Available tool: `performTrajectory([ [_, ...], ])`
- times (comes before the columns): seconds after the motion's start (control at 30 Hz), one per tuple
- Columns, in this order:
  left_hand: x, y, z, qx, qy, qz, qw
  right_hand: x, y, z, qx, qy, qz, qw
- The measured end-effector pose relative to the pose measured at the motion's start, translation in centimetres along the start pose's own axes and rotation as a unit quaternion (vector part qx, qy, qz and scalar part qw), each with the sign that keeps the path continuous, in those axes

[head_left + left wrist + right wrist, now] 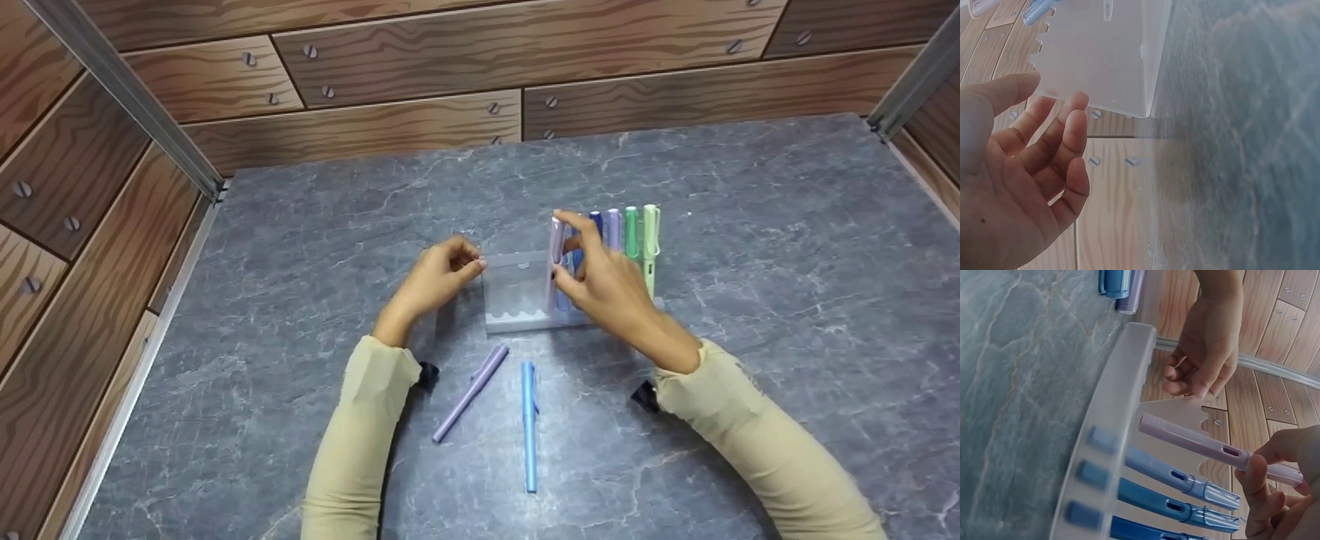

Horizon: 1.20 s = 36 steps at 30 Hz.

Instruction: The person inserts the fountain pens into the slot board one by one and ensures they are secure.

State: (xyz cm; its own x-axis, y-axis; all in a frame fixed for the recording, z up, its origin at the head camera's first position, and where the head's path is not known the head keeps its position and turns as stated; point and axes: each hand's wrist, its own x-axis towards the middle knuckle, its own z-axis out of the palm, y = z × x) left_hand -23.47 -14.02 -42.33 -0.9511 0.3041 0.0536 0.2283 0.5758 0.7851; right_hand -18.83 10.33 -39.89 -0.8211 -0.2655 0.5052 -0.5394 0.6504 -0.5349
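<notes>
My right hand [615,289] pinches a pale pink pen [1190,441] upright between thumb and fingers, over the slots of a clear plastic pen stand [514,285]. In the right wrist view its lower end stands close to the front ledge. At the stand's left edge, my left hand [433,277] grips the upper corner with thumb and fingertips. Several pens stand in the right part of the rack, among them a pale green pen [649,247], a green pen [631,232] and a light blue pen [1157,467]. My right hand partly hides them.
On the marbled table in front of the stand lie a purple pen [472,394], slanted, and a blue pen [529,427], pointing away from me. Wood-patterned walls [420,67] rise behind and at the sides, with a metal post [135,97] at the left corner.
</notes>
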Motion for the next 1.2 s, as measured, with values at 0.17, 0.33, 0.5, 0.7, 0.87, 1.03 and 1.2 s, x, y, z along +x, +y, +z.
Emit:
performTrajectory([
  [0.17, 0.0, 0.1, 0.0, -0.002, 0.002, 0.002, 1.0, -0.1, 0.3, 0.4, -0.001, -0.007, -0.005, 1.0],
  [0.33, 0.0, 0.0, 0.1, 0.002, 0.001, 0.001, 1.0, -0.3, 0.5, 0.6, 0.001, -0.01, -0.003, 0.9999],
  [0.5, 0.0, 0.0, 0.1, 0.001, 0.004, -0.006, 1.0, -0.3, 0.5, 0.7, 0.0, -0.018, 0.01, 0.9998],
  [0.7, 0.0, 0.1, 0.1, 0.003, 0.004, -0.003, 1.0, -0.5, 0.6, 0.9, -0.009, -0.023, 0.013, 0.9996],
  [0.87, 0.0, 0.1, 0.0, 0.007, 0.002, 0.0, 1.0, -0.7, 0.7, 1.2, -0.029, -0.019, 0.002, 0.9994],
  [1.03, 0.0, 0.1, 0.0, 0.005, 0.003, -0.001, 1.0, -0.8, 0.8, 1.4, -0.036, -0.016, -0.005, 0.9992],
  [1.2, 0.1, 0.0, 0.0, 0.005, 0.002, 0.001, 1.0, -0.8, 0.9, 1.5, -0.034, -0.013, -0.007, 0.9993],
])
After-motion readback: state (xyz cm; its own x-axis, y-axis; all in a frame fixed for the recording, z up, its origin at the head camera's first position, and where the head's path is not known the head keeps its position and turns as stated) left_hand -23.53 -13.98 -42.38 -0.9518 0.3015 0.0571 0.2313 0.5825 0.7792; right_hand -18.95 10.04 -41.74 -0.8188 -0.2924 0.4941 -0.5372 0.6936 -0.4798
